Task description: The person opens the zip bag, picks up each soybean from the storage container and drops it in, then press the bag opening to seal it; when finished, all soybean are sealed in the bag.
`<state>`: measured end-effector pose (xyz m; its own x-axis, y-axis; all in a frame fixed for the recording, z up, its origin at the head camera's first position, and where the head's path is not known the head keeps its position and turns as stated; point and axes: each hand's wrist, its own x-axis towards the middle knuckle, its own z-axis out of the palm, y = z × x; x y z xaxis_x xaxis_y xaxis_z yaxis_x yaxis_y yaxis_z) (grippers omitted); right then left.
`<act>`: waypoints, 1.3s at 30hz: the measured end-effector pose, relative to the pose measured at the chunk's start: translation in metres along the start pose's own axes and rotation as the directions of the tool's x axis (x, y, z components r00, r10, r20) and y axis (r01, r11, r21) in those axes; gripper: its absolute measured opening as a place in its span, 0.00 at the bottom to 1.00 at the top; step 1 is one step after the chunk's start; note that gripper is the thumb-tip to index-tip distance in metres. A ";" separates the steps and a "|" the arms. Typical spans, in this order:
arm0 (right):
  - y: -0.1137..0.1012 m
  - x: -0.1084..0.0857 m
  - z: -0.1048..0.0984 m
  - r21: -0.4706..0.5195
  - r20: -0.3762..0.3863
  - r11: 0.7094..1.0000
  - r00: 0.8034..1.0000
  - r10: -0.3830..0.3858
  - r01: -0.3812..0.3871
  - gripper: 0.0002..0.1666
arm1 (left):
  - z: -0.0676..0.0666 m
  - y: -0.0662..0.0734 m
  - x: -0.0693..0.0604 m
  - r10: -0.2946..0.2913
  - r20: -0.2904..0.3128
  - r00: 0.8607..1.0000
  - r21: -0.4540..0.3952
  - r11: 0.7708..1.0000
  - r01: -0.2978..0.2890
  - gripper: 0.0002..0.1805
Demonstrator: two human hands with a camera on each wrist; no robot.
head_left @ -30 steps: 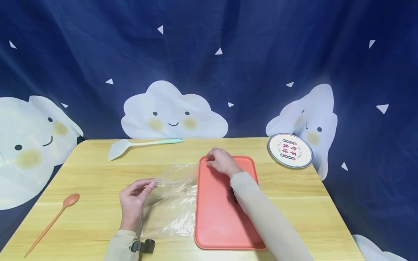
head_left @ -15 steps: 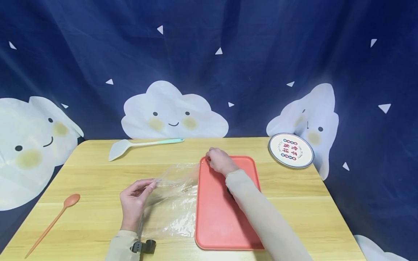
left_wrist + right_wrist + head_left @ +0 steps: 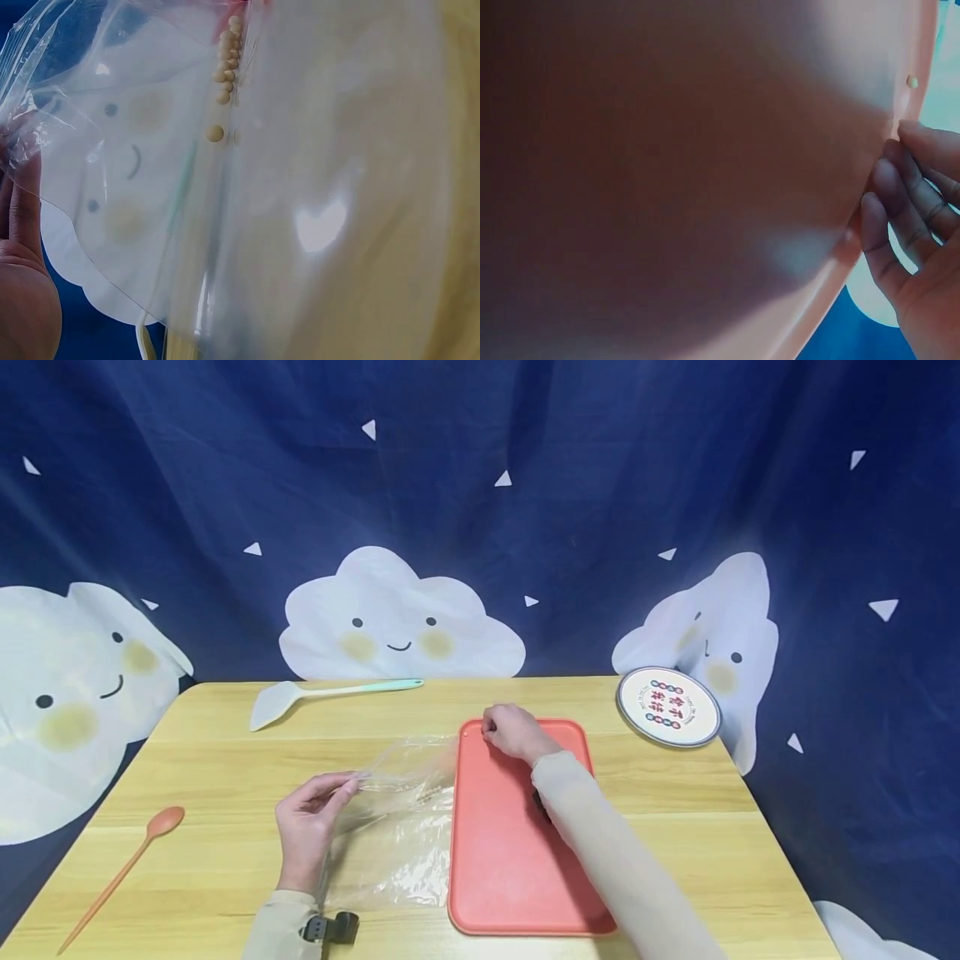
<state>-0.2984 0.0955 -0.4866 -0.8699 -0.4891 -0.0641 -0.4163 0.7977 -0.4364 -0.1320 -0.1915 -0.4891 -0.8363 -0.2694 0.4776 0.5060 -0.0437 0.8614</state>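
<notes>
My left hand (image 3: pixel 309 827) pinches the edge of a clear plastic bag (image 3: pixel 405 852) with thumb and fingertips, lifting that edge slightly. Several round, pale yellow beans (image 3: pixel 226 67), soybeans by their look, lie in a row in the bag's fold in the left wrist view. The red tray (image 3: pixel 498 868) lies flat just right of the bag. Over its far left corner is my right hand (image 3: pixel 517 733), fingers loosely bent at the tray's rim in the right wrist view, with nothing seen between them. One bean (image 3: pixel 913 81) sits at the tray's corner, beside the fingertips.
A white spatula (image 3: pixel 277 703) with a green handle lies along the far table edge. An orange spoon (image 3: pixel 163 821) is at the left. A round plate (image 3: pixel 666 706) with printed characters stands at the far right corner. A blue curtain (image 3: pixel 585 485) hangs behind.
My right hand has shifted slightly along the tray's far edge, first left, then back to the right. The left hand and bag stay where they were.
</notes>
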 end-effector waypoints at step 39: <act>-0.067 -0.061 -0.033 0.499 -0.215 0.816 0.954 -0.210 0.292 0.06 | 0.002 -0.001 0.000 0.091 0.040 0.995 -0.060 0.994 -0.089 0.06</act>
<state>-0.2260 0.0840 -0.4239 -0.7994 -0.5578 0.2231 -0.4614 0.3321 -0.8227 -0.1328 -0.1892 -0.4895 -0.7944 -0.2340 0.5605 0.5899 -0.0773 0.8038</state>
